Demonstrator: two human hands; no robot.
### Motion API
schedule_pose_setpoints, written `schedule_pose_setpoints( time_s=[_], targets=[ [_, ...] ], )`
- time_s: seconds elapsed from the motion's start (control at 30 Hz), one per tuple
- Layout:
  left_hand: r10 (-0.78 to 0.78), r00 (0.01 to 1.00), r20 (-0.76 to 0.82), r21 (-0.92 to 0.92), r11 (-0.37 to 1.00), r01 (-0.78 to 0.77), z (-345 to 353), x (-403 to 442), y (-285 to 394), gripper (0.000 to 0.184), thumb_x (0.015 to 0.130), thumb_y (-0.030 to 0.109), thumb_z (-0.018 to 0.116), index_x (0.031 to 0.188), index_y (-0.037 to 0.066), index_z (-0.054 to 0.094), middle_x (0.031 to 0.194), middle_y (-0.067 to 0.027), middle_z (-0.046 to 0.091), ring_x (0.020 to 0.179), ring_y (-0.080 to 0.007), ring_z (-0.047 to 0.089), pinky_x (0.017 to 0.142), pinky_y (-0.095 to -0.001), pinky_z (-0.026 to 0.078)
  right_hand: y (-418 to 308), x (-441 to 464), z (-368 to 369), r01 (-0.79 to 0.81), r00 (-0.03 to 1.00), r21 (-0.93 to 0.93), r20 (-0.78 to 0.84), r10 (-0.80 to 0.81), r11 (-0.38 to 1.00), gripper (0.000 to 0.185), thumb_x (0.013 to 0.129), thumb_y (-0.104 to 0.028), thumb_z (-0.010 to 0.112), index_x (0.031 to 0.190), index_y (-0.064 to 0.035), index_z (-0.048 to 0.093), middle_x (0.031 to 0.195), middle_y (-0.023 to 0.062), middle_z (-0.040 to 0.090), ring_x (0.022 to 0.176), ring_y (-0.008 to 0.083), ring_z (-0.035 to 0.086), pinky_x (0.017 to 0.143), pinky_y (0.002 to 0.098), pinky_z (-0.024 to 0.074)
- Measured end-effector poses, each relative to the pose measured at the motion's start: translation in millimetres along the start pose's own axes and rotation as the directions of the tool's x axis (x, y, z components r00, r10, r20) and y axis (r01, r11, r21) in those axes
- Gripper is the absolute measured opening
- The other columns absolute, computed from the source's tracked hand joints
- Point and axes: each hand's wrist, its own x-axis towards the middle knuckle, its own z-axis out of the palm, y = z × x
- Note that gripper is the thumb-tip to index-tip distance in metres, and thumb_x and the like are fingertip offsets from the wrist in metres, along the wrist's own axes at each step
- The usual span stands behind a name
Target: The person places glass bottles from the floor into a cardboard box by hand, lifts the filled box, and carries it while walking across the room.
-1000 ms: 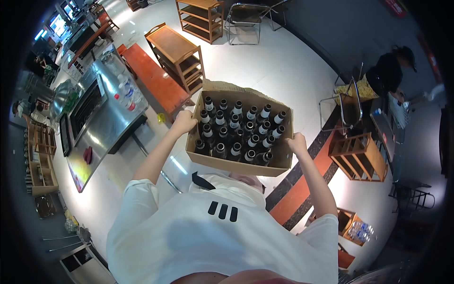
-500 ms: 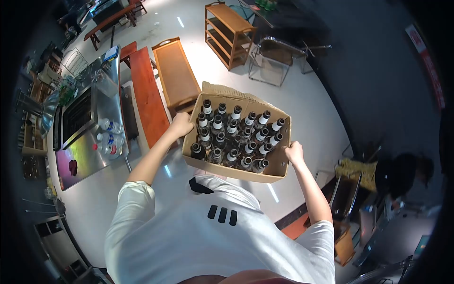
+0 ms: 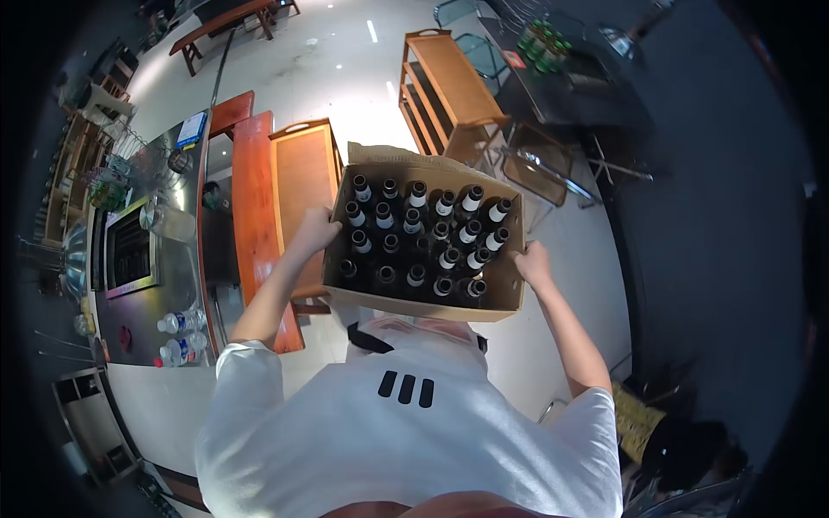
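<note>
An open cardboard box is held up in front of my body, with one torn flap along its far edge. Inside stand several dark glass bottles, necks up, many with white neck labels. My left hand is closed on the box's left end. On the opposite end my right hand grips the cardboard near a hole in the wall. The fingers of both hands are partly hidden by the box.
A wooden serving cart stands beside a red bench on the left. Further left, a metal counter bears plastic bottles. A shelved wooden cart is ahead, near a dark table with green bottles. A person is at lower right.
The carts, bench and counter have shifted in view and the shelved cart looks closer, as I move forward with the box. Both hands keep their hold on it.
</note>
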Motion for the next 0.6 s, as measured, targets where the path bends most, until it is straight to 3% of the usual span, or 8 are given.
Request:
schedule_pose_setpoints(
  time_s=[0.07, 0.17, 0.23, 0.43, 0.5, 0.6],
  targets=[
    [0.018, 0.991, -0.135, 0.003, 1.000, -0.018, -2.0, 49.0, -6.1, 0.028, 0.072, 0.020, 0.064, 0.075, -0.008, 0.064, 0.067, -0.0254, 0.061, 0.066, -0.0334, 0.064, 0.063, -0.0393, 0.050, -16.5, 63.6, -1.3, 0.036, 0.999, -0.021, 0.028, -0.036, 0.999, 0.029, 0.070, -0.019, 0.068, 0.084, 0.0063, 0.066, 0.077, 0.0254, 0.065, 0.078, 0.0355, 0.066, 0.071, 0.0415, 0.0505],
    [-0.022, 0.984, -0.176, -0.019, 1.000, 0.019, -17.9, 110.9, -11.4, 0.031, 0.070, 0.022, 0.066, 0.072, -0.008, 0.063, 0.068, -0.0260, 0.061, 0.067, -0.0344, 0.065, 0.063, -0.0398, 0.050, -42.7, 147.4, 3.8, 0.115, 0.991, -0.058, 0.073, -0.111, 0.992, 0.029, 0.070, -0.019, 0.068, 0.085, 0.0063, 0.066, 0.079, 0.0251, 0.065, 0.079, 0.0365, 0.066, 0.071, 0.0416, 0.0504],
    [-0.043, 0.983, -0.181, 0.026, 0.998, 0.049, -35.8, 155.3, -7.1, 0.031, 0.069, 0.021, 0.066, 0.069, -0.009, 0.061, 0.067, -0.0263, 0.061, 0.067, -0.0342, 0.065, 0.062, -0.0402, 0.050, -70.7, 207.3, -0.3, 0.181, 0.983, -0.066, 0.043, -0.179, 0.981, 0.026, 0.069, -0.017, 0.066, 0.076, 0.0083, 0.065, 0.077, 0.0287, 0.062, 0.079, 0.0410, 0.063, 0.073, 0.0453, 0.0502],
    [-0.199, 0.942, -0.271, -0.093, 0.979, 0.180, -99.8, 250.1, 1.0, 0.025, 0.068, 0.016, 0.066, 0.068, -0.008, 0.061, 0.063, -0.0223, 0.061, 0.062, -0.0299, 0.064, 0.062, -0.0384, 0.050, -161.0, 366.1, -2.8, 0.237, 0.962, -0.120, 0.167, -0.216, 0.964, 0.029, 0.069, -0.018, 0.067, 0.080, 0.0080, 0.063, 0.083, 0.0290, 0.063, 0.084, 0.0412, 0.063, 0.078, 0.0450, 0.0501],
    [-0.205, 0.931, -0.301, -0.182, 0.971, 0.155, -109.1, 298.2, -31.7, 0.024, 0.068, 0.017, 0.067, 0.069, -0.007, 0.062, 0.062, -0.0197, 0.061, 0.061, -0.0276, 0.063, 0.061, -0.0374, 0.050, -190.9, 417.8, 5.1, 0.252, 0.956, -0.136, 0.188, -0.225, 0.958, 0.029, 0.069, -0.018, 0.067, 0.080, 0.0078, 0.063, 0.085, 0.0290, 0.063, 0.085, 0.0412, 0.063, 0.079, 0.0450, 0.0501],
    [-0.127, 0.899, -0.418, -0.009, 0.991, 0.135, -148.5, 359.6, -42.7, 0.026, 0.065, 0.019, 0.068, 0.068, -0.005, 0.062, 0.060, -0.0198, 0.059, 0.060, -0.0269, 0.063, 0.060, -0.0372, 0.050, -239.9, 496.8, 20.6, 0.282, 0.943, -0.122, 0.217, -0.252, 0.952, 0.029, 0.068, -0.020, 0.067, 0.079, 0.0075, 0.062, 0.083, 0.0291, 0.063, 0.087, 0.0410, 0.062, 0.079, 0.0449, 0.0498]
  ],
)
